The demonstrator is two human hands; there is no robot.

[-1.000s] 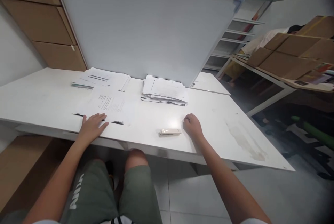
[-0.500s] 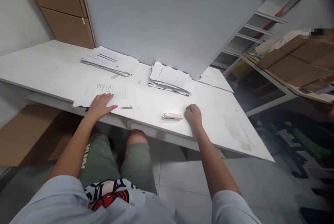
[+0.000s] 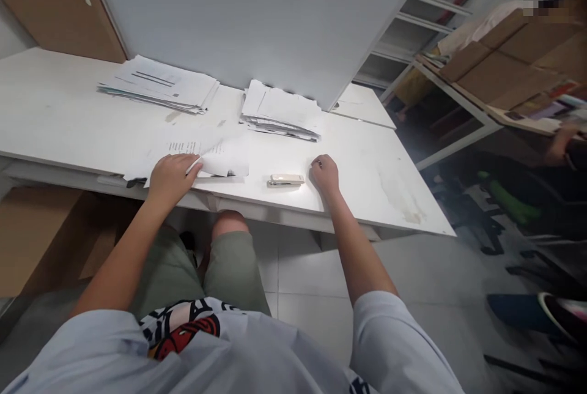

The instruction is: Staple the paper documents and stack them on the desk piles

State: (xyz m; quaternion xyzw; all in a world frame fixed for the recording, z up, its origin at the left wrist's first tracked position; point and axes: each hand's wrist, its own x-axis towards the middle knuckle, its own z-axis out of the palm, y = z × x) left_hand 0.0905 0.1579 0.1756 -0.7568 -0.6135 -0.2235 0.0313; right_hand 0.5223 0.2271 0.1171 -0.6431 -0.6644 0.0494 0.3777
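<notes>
My left hand [image 3: 172,177] is closed on printed paper [image 3: 229,155] near the front edge of the desk, the thumb pressing its near side. The paper's right part is lifted and bent, and its left part lies under and beyond my fingers. My right hand [image 3: 324,174] rests on the desk with its fingers curled in. A small dark spot shows at those fingers; what they hold, if anything, cannot be made out. Just left of it lies a cream stapler [image 3: 287,180], apart from both hands.
Two stacks of papers, a left one [image 3: 156,85] and a right one [image 3: 282,112], lie along a tall grey-white panel [image 3: 257,14]. Cardboard boxes [image 3: 59,14] stand at the back left. An open carton [image 3: 41,241] is below the desk [image 3: 367,155]. Another person's hand [image 3: 562,143] shows far right.
My left hand has gone from lying spread on the paper to gripping it, and the paper's right part has risen. My right hand stays curled beside the stapler. The view has shifted.
</notes>
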